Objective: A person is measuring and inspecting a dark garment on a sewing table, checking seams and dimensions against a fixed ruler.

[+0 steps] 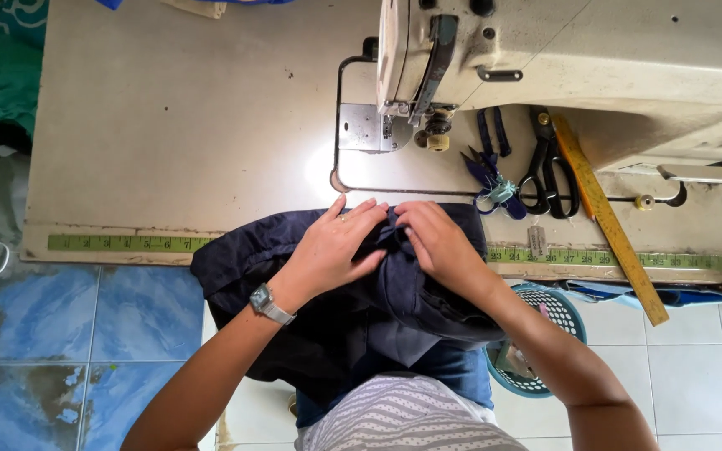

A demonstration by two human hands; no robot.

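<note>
Bunching at the front edge of the worktop [169, 125], a dark navy garment [336, 292] lies partly on the surface and partly draped down over the person's lap. Both hands meet on a raised fold at its upper middle. The left hand [332, 246] rests flat across the cloth, its fingers [365, 213] stretched nearly straight and pressing the fold, with a wristwatch [267, 303] on the wrist. The right hand [440, 242] has its fingers [411, 219] curled tight, pinching a small ridge of the fabric just beside the left fingertips. Behind the garment stands a cream sewing machine [561, 67]. To the right of its needle lie blue thread snips [488, 179], black scissors [549, 171] and a yellow wooden ruler [612, 217]. A green measuring tape [127, 243] runs along the worktop's front edge. A teal plastic basket [553, 334] sits on the tiled floor [60, 334] under the right forearm.
</note>
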